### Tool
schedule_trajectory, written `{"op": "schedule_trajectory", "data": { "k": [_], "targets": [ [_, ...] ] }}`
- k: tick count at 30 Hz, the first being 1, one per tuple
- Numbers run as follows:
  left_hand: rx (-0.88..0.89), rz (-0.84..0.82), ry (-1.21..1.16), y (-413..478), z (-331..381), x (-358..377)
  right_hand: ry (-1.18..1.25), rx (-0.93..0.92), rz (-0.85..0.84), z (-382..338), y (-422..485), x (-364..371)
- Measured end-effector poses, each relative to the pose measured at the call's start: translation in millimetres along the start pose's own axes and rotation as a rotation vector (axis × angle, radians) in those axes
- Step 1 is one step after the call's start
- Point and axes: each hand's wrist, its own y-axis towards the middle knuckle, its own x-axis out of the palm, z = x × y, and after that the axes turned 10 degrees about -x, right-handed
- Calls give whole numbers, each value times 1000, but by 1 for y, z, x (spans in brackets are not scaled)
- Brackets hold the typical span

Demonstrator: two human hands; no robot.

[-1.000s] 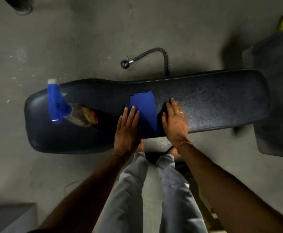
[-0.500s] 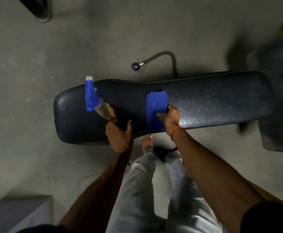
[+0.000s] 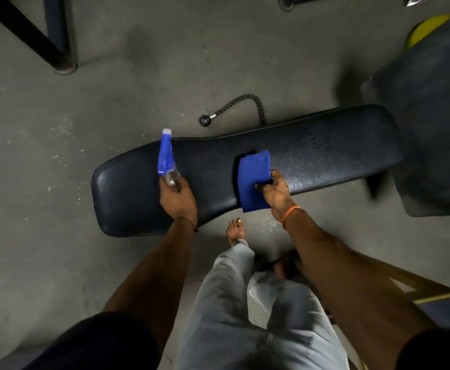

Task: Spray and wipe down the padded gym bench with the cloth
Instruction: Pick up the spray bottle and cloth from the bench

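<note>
Lifted off the pad since the earlier frame, the spray bottle [image 3: 167,161] is now sitting upright in the left hand [image 3: 177,198], whose fingers are wrapping its neck, blue nozzle pointing away. The right hand [image 3: 276,189] is pinching the folded blue cloth [image 3: 253,180] at its edge; the cloth is lying across the middle of the padded bench [image 3: 325,153], overhanging the near side. Beyond the bench, a rope handle [image 3: 234,108] is lying on the concrete floor [image 3: 58,209].

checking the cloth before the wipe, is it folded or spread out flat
Folded. The cloth lies on the bench as a narrow, thick strip with doubled edges, its near end hanging over the front edge, pinched by the right hand.
</note>
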Motion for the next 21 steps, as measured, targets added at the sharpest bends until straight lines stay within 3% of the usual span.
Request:
{"op": "schedule_trajectory", "data": {
  "k": [10, 21],
  "targets": [
    [268, -282, 275, -151, -14, 23, 273, -136, 283, 6, -93, -113],
    [763, -808, 617, -387, -96, 29, 607, -101, 841, 161, -308, -287]
  ]
}}
